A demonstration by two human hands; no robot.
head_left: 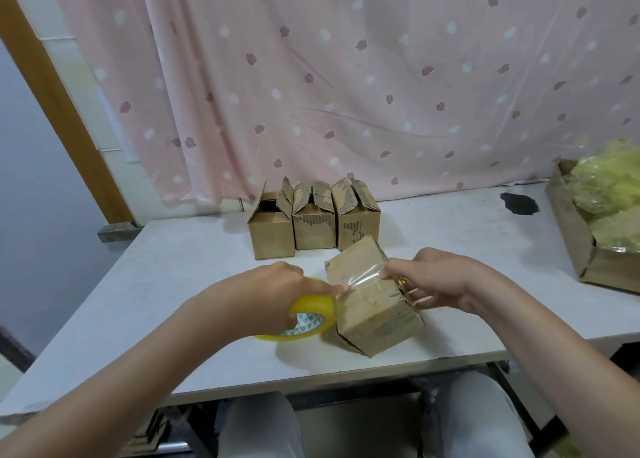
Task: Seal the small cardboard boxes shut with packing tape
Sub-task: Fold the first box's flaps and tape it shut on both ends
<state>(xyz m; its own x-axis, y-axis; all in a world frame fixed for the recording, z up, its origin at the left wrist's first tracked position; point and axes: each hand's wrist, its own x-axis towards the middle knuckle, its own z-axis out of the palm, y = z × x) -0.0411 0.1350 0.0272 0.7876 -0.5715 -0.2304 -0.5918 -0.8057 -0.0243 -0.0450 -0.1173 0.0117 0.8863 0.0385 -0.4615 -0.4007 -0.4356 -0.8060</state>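
A small cardboard box [372, 305] lies tilted on the white table [173, 284], its flaps closed. A strip of clear tape [363, 279] stretches across its top. My left hand [277, 293] grips the yellowish tape roll [311, 313] at the box's left side, index finger out along the tape. My right hand [436, 279] pinches the free tape end at the box's right edge, fingers curled against the box side. Three more small boxes [313, 220] stand in a row behind, flaps open.
A larger cardboard tray [576, 239] holding yellow plastic bags sits at the table's right edge. A dark stain [519, 203] marks the table near it. A pink patterned curtain hangs behind. My knees show under the table's front edge.
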